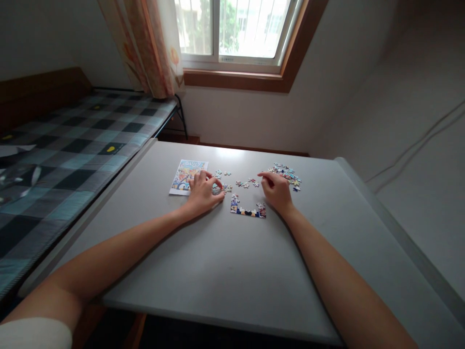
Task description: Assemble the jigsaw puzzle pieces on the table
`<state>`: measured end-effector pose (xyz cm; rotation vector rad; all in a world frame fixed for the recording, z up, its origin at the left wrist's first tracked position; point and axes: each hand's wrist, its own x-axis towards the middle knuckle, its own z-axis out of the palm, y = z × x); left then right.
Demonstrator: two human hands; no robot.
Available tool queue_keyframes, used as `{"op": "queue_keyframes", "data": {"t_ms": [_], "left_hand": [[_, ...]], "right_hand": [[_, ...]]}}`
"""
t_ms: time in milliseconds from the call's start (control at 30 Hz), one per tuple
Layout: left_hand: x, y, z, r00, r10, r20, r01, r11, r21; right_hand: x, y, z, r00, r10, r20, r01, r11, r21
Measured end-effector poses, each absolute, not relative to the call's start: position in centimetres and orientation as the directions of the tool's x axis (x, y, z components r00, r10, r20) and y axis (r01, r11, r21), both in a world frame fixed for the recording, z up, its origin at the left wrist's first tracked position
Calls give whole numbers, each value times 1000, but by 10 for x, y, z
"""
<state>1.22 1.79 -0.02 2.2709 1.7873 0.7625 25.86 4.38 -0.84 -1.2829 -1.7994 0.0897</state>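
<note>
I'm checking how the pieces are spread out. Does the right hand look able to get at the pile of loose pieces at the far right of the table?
Probably yes. The right hand rests just beside the pile of loose pieces, with only bare table between them and nothing in the way.

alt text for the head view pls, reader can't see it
Two hands rest on a grey table among jigsaw pieces: the left hand touches loose pieces beside a picture card, the right hand sits near a joined border strip and a pile.
</note>
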Motion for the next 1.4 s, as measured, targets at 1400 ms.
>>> {"op": "queue_keyframes", "data": {"t_ms": [1400], "left_hand": [[15, 14, 0, 297, 875, 384, 747, -463, 477]], "right_hand": [[260, 41, -8, -95, 829, 551, 727, 436, -530]]}}
